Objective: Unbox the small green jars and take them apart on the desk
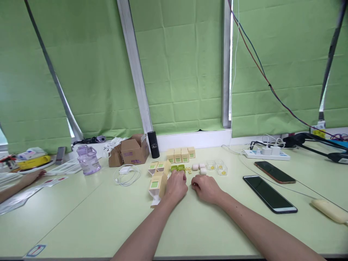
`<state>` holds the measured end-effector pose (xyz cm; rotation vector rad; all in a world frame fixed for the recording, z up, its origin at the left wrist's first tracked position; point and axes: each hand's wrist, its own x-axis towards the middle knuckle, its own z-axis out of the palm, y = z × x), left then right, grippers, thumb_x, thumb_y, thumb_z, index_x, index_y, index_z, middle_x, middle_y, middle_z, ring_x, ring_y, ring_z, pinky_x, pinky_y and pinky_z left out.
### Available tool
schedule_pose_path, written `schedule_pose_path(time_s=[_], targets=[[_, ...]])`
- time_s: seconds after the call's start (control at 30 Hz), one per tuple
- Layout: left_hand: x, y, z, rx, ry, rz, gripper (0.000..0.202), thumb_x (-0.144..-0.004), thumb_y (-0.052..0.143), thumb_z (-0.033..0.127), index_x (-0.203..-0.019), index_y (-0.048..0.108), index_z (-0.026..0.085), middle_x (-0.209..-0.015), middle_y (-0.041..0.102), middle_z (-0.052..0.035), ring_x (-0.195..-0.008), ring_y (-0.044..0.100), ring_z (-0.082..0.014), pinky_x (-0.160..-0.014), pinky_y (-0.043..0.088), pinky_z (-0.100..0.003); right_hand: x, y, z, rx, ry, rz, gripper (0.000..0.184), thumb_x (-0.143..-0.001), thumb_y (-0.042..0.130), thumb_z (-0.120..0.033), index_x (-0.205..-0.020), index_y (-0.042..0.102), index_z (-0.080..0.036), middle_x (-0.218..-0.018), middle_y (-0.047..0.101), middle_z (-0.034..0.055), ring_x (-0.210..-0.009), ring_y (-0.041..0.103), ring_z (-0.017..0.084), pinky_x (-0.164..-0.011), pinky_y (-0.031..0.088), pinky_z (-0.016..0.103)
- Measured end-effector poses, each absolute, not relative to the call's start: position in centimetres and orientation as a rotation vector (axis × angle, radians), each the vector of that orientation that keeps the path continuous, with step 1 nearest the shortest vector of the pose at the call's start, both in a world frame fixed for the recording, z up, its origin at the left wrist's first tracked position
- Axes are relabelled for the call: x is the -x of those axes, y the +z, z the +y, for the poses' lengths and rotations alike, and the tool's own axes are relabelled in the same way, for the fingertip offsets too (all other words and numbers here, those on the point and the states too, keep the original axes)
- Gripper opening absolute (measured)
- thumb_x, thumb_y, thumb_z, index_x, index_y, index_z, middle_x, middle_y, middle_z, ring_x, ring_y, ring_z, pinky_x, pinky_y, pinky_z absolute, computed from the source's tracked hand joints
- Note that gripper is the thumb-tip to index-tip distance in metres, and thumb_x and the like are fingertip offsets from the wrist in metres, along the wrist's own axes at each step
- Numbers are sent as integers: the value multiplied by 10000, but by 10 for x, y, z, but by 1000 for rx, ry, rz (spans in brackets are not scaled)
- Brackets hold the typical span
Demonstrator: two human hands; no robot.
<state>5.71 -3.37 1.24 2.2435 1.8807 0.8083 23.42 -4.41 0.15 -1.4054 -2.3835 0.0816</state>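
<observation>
Resting left hand (177, 186): fingers curled, grip hidden, cannot tell if holding; just beside open box (158, 183).
Right hand (207, 188): fingers curled inward, hold unclear; over counter (190, 232), near white rolls (203, 172).
Green tubs (178, 168): just beyond left hand; best handled singly, wrist clear of box.

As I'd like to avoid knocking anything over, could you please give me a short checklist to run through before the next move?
1. Left hand empty: cannot tell; its curl hides the palm.
2. Right hand empty: cannot tell, likewise.
3. Nearest green-labelled carton closed: not ok; its white flap sticks out.
4. Clear plastic cups apart from the right hand: ok; they lie beyond it.
5. Nearer smartphone apart from the right hand: ok; it lies well rightward.
6. Purple water bottle apart from both hands: ok.
</observation>
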Motion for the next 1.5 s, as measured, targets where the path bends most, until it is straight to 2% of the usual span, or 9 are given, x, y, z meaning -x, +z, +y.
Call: schedule_pose_path(time_s=[0.43, 0.87, 1.13, 1.2, 1.33, 1.5], targets=[[-57, 11, -35, -2282, 818, 1814, 176, -766, 589, 30, -793, 622, 201, -925, 628, -99, -874, 610, -250, -660, 372, -314, -237, -4, -39, 1342, 112, -2360, 211, -881, 536, -118, -943, 708, -223, -953, 740, 20, -824, 643, 167, -634, 281, 264], [-56, 10, -32, -2268, 851, 1783, 181, -813, 575, 43, -791, 663, 200, -956, 635, -92, -914, 626, -241, -740, 433, -317, -242, -6, -26, 1238, 217, -2248, 239, -874, 516, -73, -932, 709, -203, -947, 752, 46, -868, 661, 185, -722, 392, 251], [-57, 10, -29, -2300, 887, 1739, 195, -809, 580, 23, -768, 667, 193, -901, 644, -84, -921, 625, -247, -724, 420, -319, -244, 18, -1, 1393, -41, -2135, 208, -962, 500, -180, -992, 700, -229, -975, 753, 28, -851, 671, 170, -680, 395, 261], [-58, 11, -29, -2301, 874, 1737, 201, -810, 573, 18, -760, 666, 188, -913, 642, -88, -907, 629, -240, -723, 420, -320, -245, 26, 16, 1502, -124, -2098, 204, -969, 505, -201, -1027, 696, -245, -1030, 751, 27, -879, 671, 176, -689, 404, 271], [-59, 13, -30, -2302, 868, 1733, 196, -820, 566, 23, -762, 662, 184, -928, 646, -89, -900, 631, -234, -723, 419, -322, -249, 37, 58, 1615, -179, -2057, 248, -985, 483, -212, -1125, 687, -237, -1116, 725, 78, -1023, 643, 233, -729, 431, 305], [-59, 16, -33, -2308, 869, 1731, 173, -834, 578, 45, -785, 664, 187, -922, 648, -79, -889, 626, -228, -732, 422, -322, -247, 44, 102, 1683, -246, -2124, 311, -929, 554, -156, -1216, 657, -216, -1206, 672, 130, -1190, 535, 285, -892, 440, 363]])
